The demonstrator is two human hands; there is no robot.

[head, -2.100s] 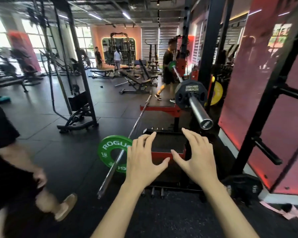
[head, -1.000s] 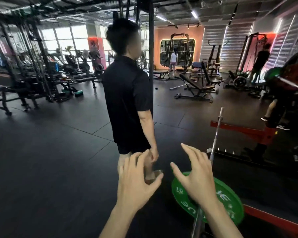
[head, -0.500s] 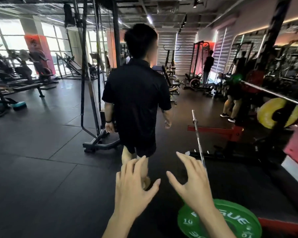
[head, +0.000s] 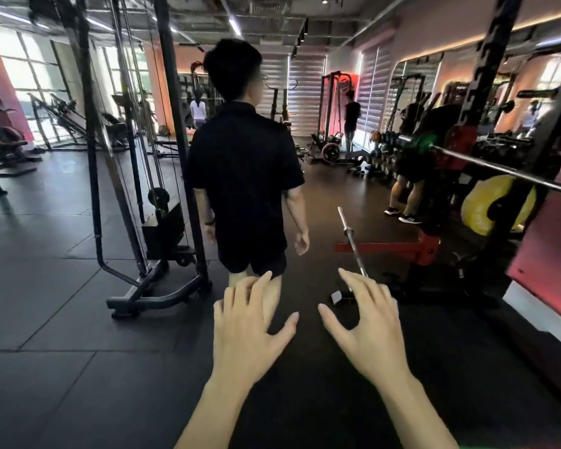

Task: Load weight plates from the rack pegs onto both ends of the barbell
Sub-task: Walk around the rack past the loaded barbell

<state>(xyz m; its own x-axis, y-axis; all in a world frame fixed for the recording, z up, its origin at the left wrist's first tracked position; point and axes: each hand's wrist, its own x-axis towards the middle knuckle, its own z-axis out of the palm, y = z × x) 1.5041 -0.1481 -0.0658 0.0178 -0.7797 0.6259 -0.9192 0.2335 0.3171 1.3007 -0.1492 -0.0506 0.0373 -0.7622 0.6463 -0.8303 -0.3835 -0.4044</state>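
L hand [head: 250, 332] & R hand [head: 366, 328] both spread wide, empty, R seemingly just short of barbell [head: 352, 241].

Commercial gym: cable machine [head: 149, 176], barbell [head: 353, 241], rubber floor [head: 62, 335], mirrors.

floor: black rubber tiles [head: 62, 319] | left: bright windows [head: 23, 63], cable machine [head: 156, 189] | right: pink wall [head: 544, 247], mirrors | ceiling: strip lights [head: 235, 25] | far: slatted blinds [head: 305, 92]
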